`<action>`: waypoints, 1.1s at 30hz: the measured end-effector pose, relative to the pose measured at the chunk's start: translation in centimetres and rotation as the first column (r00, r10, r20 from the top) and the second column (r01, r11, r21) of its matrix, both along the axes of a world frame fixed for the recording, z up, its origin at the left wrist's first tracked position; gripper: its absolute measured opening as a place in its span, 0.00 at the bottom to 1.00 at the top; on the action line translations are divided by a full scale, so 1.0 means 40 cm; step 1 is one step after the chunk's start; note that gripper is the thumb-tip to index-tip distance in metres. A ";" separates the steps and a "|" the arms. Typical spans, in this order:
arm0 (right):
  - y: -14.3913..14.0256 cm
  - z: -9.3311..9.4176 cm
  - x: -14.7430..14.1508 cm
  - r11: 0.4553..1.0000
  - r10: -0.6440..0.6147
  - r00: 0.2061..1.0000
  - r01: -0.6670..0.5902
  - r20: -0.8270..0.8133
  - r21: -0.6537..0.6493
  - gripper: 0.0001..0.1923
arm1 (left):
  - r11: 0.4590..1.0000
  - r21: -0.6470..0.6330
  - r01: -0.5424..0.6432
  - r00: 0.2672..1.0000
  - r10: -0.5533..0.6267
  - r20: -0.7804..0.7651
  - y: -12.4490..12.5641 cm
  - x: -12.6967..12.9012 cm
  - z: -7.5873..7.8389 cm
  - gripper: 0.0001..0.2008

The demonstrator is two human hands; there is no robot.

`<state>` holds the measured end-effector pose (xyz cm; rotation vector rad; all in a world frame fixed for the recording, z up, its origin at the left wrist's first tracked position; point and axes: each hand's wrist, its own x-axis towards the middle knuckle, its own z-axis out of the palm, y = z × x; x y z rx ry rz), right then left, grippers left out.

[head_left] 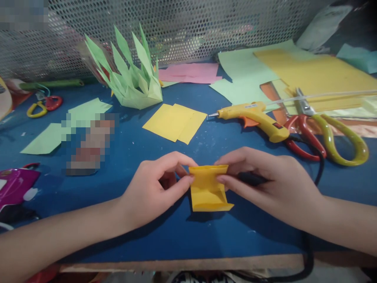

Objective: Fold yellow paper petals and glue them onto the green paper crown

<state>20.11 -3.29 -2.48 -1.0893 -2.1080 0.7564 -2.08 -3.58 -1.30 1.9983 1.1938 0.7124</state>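
Note:
Between my two hands is a small yellow piece of folded paper (206,190), its top and bottom edges turned up. My left hand (160,179) pinches its upper left corner between thumb and fingers. On the other side, my right hand (272,182) pinches the upper right corner the same way. Just beyond lie yellow paper squares (173,122), overlapping flat on the blue table (141,243). Further back stands a green folded-paper piece (135,86) with tall pointed leaves.
A yellow glue gun (256,118) lies at the right, its black cord running down past my right wrist. Large red-and-yellow scissors (341,137) rest beside it. Green paper sheets (244,70) are behind. At left are smaller scissors (45,106) and a purple object (17,184).

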 end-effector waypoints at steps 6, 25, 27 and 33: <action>0.012 -0.006 0.004 0.997 0.058 0.997 -0.060 0.041 0.046 0.05 | 0.989 0.127 0.072 0.996 -0.066 -0.051 0.006 -0.001 -0.004 0.06; 0.033 -0.019 0.032 0.866 0.266 0.930 -0.346 0.253 0.361 0.09 | 0.732 0.571 0.372 0.922 -0.217 -0.322 0.027 -0.041 -0.039 0.07; 0.038 -0.016 0.038 0.831 0.314 0.902 -0.412 0.296 0.373 0.09 | 0.689 0.585 0.427 0.896 -0.235 -0.377 0.028 -0.051 -0.045 0.10; 0.048 -0.008 0.042 0.789 0.299 0.892 -0.431 0.340 0.437 0.12 | 0.730 0.482 0.484 0.866 -0.323 -0.381 0.021 -0.070 -0.056 0.19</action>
